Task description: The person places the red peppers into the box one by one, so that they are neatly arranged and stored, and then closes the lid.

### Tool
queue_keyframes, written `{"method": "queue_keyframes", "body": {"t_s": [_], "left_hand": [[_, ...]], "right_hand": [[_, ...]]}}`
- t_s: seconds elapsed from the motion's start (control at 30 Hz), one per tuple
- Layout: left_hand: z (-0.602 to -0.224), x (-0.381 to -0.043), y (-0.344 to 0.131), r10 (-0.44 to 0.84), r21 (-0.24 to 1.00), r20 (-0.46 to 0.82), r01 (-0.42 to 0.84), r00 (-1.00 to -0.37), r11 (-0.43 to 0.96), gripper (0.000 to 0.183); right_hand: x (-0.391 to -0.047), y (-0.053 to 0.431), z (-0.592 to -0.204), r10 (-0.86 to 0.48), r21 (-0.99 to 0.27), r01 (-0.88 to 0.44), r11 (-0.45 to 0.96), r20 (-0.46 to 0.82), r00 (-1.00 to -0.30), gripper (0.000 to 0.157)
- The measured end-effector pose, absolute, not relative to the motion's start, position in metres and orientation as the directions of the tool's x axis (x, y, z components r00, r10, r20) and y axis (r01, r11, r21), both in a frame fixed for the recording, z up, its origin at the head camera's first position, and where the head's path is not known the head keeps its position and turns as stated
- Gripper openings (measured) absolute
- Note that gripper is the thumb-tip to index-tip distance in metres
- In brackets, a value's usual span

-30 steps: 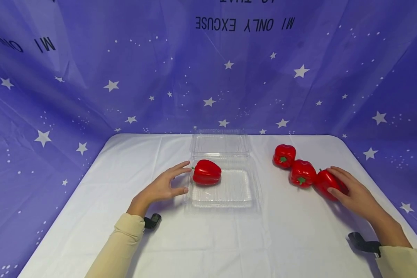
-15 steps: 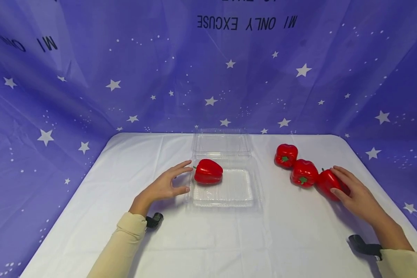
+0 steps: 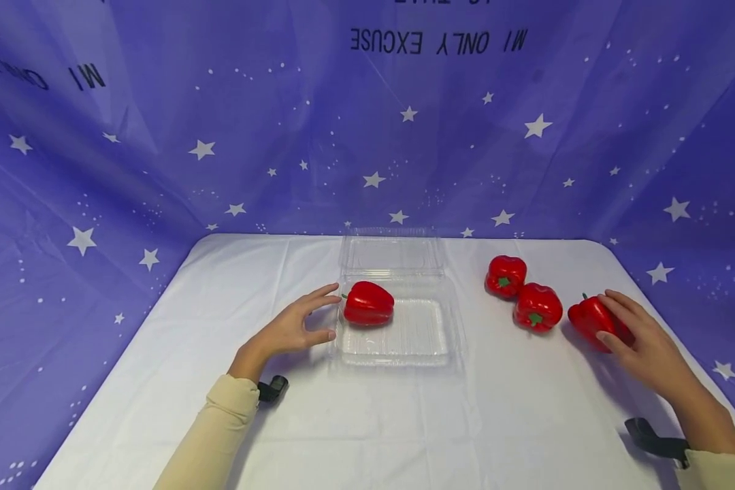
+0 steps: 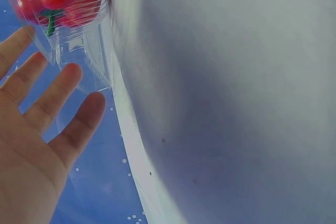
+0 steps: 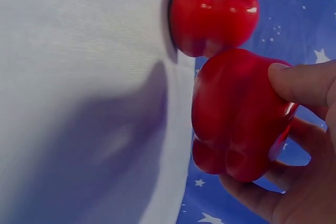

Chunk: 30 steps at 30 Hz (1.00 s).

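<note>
My right hand [image 3: 648, 350] grips a red bell pepper [image 3: 595, 321] at the right of the table, thumb on the near side and fingers round the far side. In the right wrist view this bell pepper [image 5: 239, 114] shows its lobed end, with another pepper [image 5: 214, 17] behind it. A clear plastic clamshell box [image 3: 398, 357] lies with its lid [image 3: 392, 255] folded back. One red bell pepper [image 3: 369, 303] lies on its side in the box's left part. My left hand [image 3: 290, 328], fingers spread and empty, is beside the box's left edge, near that pepper's green stem.
Two more red bell peppers, one farther back [image 3: 505, 275] and one nearer [image 3: 537, 307], sit together between the box and my right hand. A white cloth covers the table [image 3: 392, 435]. A purple starry curtain [image 3: 318, 136] rises behind and at both sides.
My right hand has moved a little to the right with its pepper, opening a gap from the neighbouring one. My left hand stays at the box; the whole view shifts slightly.
</note>
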<state>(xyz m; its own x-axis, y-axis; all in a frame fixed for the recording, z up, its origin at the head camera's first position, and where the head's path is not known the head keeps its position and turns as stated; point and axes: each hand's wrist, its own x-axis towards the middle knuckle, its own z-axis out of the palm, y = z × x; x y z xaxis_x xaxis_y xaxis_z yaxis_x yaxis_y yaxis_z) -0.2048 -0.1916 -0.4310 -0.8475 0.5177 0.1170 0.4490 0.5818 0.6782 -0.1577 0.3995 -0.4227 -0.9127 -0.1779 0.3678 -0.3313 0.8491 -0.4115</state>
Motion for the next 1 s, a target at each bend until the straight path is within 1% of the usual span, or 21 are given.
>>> {"method": "queue_keyframes", "body": {"t_s": [0.13,0.33,0.5,0.6,0.8,1.0], "left_hand": [[-0.432,-0.205,-0.191,0.516,0.675,0.106,0.442,-0.85,0.59,0.064],[-0.433,-0.204,-0.192,0.509,0.674,0.101,0.435,-0.855,0.597,0.064],[-0.433,-0.204,-0.192,0.51,0.679,0.111,0.44,-0.853,0.588,0.064],[-0.433,-0.203,-0.192,0.515,0.671,0.127,0.455,-0.848,0.585,0.063],[-0.433,-0.203,-0.192,0.516,0.67,0.126,0.456,-0.847,0.586,0.064],[-0.432,-0.203,-0.191,0.52,0.667,0.127,0.461,-0.845,0.586,0.063]], "right_hand": [[-0.156,0.4,-0.417,-0.191,-0.387,-0.363,0.847,0.416,-0.889,0.077],[-0.155,0.398,-0.408,-0.187,-0.397,-0.357,0.846,0.406,-0.895,0.078],[-0.154,0.393,-0.404,-0.223,-0.35,-0.433,0.831,0.504,-0.834,0.079],[-0.153,0.386,-0.398,-0.241,-0.324,-0.466,0.823,0.544,-0.804,0.083],[-0.146,0.369,-0.383,-0.264,-0.301,-0.494,0.816,0.566,-0.781,0.089],[-0.14,0.347,-0.366,-0.316,-0.263,-0.532,0.805,0.569,-0.759,0.093]]}}
